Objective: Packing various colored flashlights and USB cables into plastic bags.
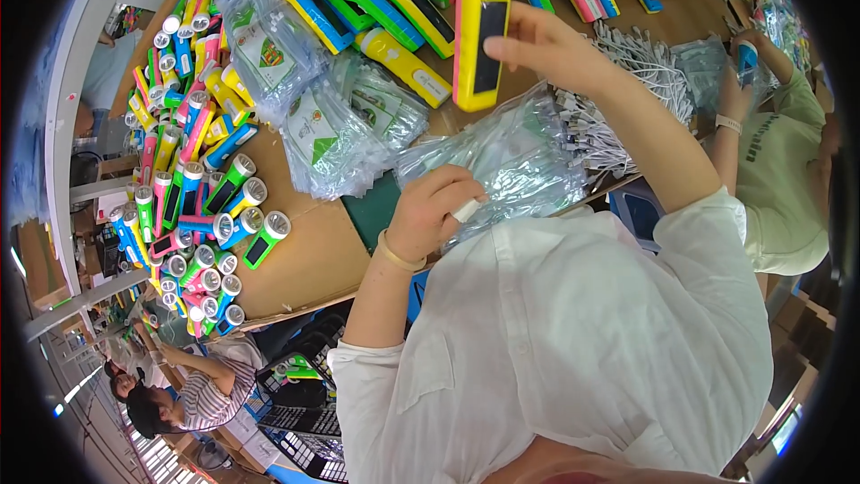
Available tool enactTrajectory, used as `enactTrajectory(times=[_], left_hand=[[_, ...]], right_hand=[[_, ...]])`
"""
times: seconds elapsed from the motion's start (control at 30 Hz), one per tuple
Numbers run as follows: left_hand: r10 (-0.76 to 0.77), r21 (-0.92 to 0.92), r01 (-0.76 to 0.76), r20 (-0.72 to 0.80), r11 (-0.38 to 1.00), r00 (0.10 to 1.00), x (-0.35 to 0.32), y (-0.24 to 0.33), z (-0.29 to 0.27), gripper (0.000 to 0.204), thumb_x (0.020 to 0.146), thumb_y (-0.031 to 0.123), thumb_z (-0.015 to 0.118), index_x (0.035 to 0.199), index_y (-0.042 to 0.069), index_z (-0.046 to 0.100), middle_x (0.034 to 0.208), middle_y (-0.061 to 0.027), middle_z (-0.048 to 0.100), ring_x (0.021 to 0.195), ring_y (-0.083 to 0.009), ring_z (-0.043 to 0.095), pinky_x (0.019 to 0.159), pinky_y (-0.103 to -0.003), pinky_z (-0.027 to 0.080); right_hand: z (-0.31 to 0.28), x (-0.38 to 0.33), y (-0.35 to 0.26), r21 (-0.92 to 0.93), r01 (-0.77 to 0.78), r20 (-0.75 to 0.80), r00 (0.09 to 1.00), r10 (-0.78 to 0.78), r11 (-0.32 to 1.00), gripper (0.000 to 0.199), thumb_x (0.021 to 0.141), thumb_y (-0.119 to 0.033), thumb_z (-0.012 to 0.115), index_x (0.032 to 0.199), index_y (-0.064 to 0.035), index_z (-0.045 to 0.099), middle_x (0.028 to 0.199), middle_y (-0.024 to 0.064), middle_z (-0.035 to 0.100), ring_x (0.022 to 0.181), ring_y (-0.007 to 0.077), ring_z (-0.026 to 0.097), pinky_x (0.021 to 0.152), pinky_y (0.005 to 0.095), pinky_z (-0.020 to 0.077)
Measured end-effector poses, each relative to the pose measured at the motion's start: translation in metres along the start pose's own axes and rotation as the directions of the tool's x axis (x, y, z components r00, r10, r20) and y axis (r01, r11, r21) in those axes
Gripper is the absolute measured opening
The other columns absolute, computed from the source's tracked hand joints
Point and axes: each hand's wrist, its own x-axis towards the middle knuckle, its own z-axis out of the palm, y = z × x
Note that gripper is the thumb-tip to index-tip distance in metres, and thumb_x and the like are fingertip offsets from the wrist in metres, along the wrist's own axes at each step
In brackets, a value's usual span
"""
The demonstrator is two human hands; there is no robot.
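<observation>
My right hand [555,49] grips a yellow flashlight [470,36] with a pink side, a white head and a dark panel, raised above the table and seen close up. Its fingers wrap the body from the right. Below it, my left hand [434,206] is closed at the near left edge of a pile of clear plastic bags [511,157]. A small white piece shows at its fingertips; whether it is a finger cover or something held is unclear. White cables [640,81] lie bundled just right of the bags.
Many colourful flashlights [193,170] heap on the left of the cardboard-topped table [305,255]; others lie along the far side. Printed plastic bags [313,125] sit between. At right, a co-worker [788,170] handles a blue flashlight [746,63]. A black crate [300,408] stands below the table's left.
</observation>
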Motion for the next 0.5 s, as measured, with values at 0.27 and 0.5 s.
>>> enactTrajectory(times=[0.27,0.5], left_hand=[[0.003,0.036,0.007,-0.273,0.999,0.962,0.004,0.006,0.012,0.016,0.075,-0.001,0.074,0.090,0.005,0.072,0.088,-0.0107,0.066,0.081,-0.0243,0.064,0.071,-0.032,0.052],[0.050,-0.067,-0.069,-0.262,0.995,0.964,-0.003,0.004,0.008,0.017,0.072,0.002,0.078,0.087,0.003,0.070,0.085,-0.0087,0.058,0.074,-0.0239,0.058,0.066,-0.032,0.047]], right_hand=[[0.033,-0.057,-0.008,-0.586,0.014,0.272,0.945,0.180,0.810,0.052,0.083,-0.016,0.079,0.127,-0.0044,0.054,0.109,0.0126,0.068,0.098,0.0316,0.067,0.082,0.0417,0.0531],[0.034,-0.070,-0.023,-0.882,0.326,0.417,0.876,0.240,0.341,0.030,0.080,-0.015,0.072,0.106,-0.0030,0.064,0.095,0.0152,0.071,0.090,0.0351,0.070,0.076,0.0439,0.0551]])
